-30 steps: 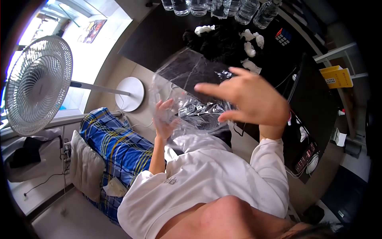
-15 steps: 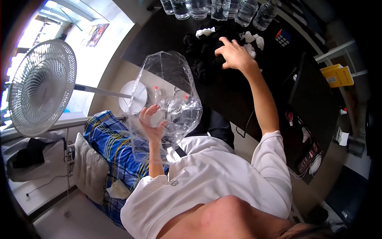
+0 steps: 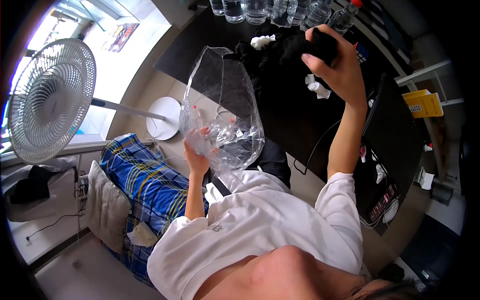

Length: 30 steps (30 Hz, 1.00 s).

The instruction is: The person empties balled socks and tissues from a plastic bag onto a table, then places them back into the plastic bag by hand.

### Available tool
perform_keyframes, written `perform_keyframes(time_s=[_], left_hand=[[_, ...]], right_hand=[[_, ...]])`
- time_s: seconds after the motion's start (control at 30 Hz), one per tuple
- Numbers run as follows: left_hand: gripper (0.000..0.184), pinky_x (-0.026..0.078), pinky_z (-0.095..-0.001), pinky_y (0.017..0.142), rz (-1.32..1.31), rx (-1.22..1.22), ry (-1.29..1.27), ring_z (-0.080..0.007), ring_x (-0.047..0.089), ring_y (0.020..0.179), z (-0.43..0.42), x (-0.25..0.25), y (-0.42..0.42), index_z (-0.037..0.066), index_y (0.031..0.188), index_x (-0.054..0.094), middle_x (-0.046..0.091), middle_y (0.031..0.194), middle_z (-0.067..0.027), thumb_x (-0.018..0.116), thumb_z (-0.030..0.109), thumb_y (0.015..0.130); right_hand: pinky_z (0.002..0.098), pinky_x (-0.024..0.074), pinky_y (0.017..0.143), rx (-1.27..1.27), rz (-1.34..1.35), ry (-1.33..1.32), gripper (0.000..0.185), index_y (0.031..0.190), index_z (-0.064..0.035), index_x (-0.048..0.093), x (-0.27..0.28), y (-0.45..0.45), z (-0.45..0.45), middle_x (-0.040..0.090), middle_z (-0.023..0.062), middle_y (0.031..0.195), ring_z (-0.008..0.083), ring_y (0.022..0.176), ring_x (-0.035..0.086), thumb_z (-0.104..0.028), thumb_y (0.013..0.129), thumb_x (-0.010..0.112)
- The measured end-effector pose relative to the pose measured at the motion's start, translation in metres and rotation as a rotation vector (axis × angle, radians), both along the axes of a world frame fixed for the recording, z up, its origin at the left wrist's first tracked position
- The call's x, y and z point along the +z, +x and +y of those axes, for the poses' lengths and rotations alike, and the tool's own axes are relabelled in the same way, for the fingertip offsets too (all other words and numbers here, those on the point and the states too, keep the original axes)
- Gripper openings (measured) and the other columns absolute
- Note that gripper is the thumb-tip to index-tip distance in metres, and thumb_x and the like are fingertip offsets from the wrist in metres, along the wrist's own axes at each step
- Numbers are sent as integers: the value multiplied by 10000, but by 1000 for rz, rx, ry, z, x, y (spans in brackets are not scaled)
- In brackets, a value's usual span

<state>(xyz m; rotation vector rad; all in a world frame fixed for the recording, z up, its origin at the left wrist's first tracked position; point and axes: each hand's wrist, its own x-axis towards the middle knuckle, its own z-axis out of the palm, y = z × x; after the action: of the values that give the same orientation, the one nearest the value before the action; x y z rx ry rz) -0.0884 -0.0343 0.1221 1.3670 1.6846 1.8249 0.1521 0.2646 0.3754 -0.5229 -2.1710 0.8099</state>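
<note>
My right hand (image 3: 346, 67) is closed around a black cloth bundle (image 3: 324, 46), lifted over the dark table. To its left lies a pile of similar black cloth bundles (image 3: 267, 65), their exact kind hard to make out. A white crumpled bundle (image 3: 262, 42) rests on that pile, and more white bundles (image 3: 317, 87) lie below my right hand. My left hand (image 3: 196, 150) grips a large clear plastic bag (image 3: 225, 90) by its lower left side. The bag stands puffed out, with its upper end near the pile; the fingers show partly through the film.
Several clear water bottles (image 3: 256, 11) line the far table edge. A Rubik's cube (image 3: 361, 51) is partly behind my right hand. At the right stands a dark monitor or laptop panel (image 3: 392, 135). A white fan (image 3: 52, 102) and a blue plaid cloth (image 3: 142, 170) are on the left.
My right hand has closed on a black bundle and moved right with it. My left hand has gone from spread fingers to gripping the bag, which has shifted slightly upward and right.
</note>
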Motion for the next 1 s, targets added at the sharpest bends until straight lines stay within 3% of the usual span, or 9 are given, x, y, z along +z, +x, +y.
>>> perform_keyframes(time_s=[0.07,0.23,0.4,0.5,0.57,0.67,0.77,0.83,1.0], left_hand=[[905,474,-441,1015,11,-23,-13,-297,625,1170,3,2,2,78,1454,372,627,1308,-192,914,218,743],[925,463,-441,1033,22,-41,-29,-295,615,1175,3,1,7,79,1466,362,608,1324,-183,918,233,742],[918,459,-464,1042,32,3,-54,-325,611,1172,-2,-8,10,81,1484,344,589,1339,-192,898,237,769],[973,462,-459,1046,-12,-61,67,-327,612,1187,4,-4,15,64,1491,321,591,1341,-204,913,257,743],[999,464,-456,1050,-15,-73,87,-331,615,1197,5,-7,17,48,1490,308,597,1340,-221,921,254,729],[953,463,-462,1053,-116,-52,72,-333,615,1203,4,-1,24,37,1475,323,604,1328,-238,909,242,752],[949,461,-458,1059,-113,-87,162,-327,613,1210,8,-8,21,34,1475,324,606,1325,-234,909,236,755],[937,458,-465,1065,-124,-90,179,-330,612,1209,7,-9,19,35,1476,324,610,1315,-232,903,227,765],[952,508,-435,969,-51,-2,118,-315,652,1123,6,-12,20,61,1475,297,629,1264,-236,849,453,805]], right_hand=[[300,472,825,229,293,-80,252,936,-17,571,3,-1,-5,603,82,981,158,916,580,-138,734,662],[306,505,856,650,350,-400,452,1073,-36,556,3,-23,-45,629,188,1042,186,942,638,-356,828,759],[361,546,909,543,-40,-320,367,1064,-33,602,8,-26,-58,716,201,1164,264,1060,711,-284,869,785],[365,563,891,467,49,-190,437,1085,-22,632,6,-29,-64,739,166,1120,260,1005,736,-308,825,835],[282,584,668,481,55,-23,497,1184,-65,653,-3,-35,-70,735,82,1078,180,885,734,-358,822,826],[329,590,749,435,93,264,550,1181,-100,680,-6,-41,-77,715,78,1122,230,905,721,-494,813,785],[295,564,694,301,170,102,506,1121,-91,696,7,-30,-67,721,64,1091,174,809,702,-494,828,785],[275,539,637,102,208,132,335,1056,-93,699,5,-27,-53,731,34,953,146,724,680,-350,865,798],[353,570,785,-68,-403,351,341,1159,-176,677,-34,-36,-27,711,34,1005,228,915,707,-253,846,789]])
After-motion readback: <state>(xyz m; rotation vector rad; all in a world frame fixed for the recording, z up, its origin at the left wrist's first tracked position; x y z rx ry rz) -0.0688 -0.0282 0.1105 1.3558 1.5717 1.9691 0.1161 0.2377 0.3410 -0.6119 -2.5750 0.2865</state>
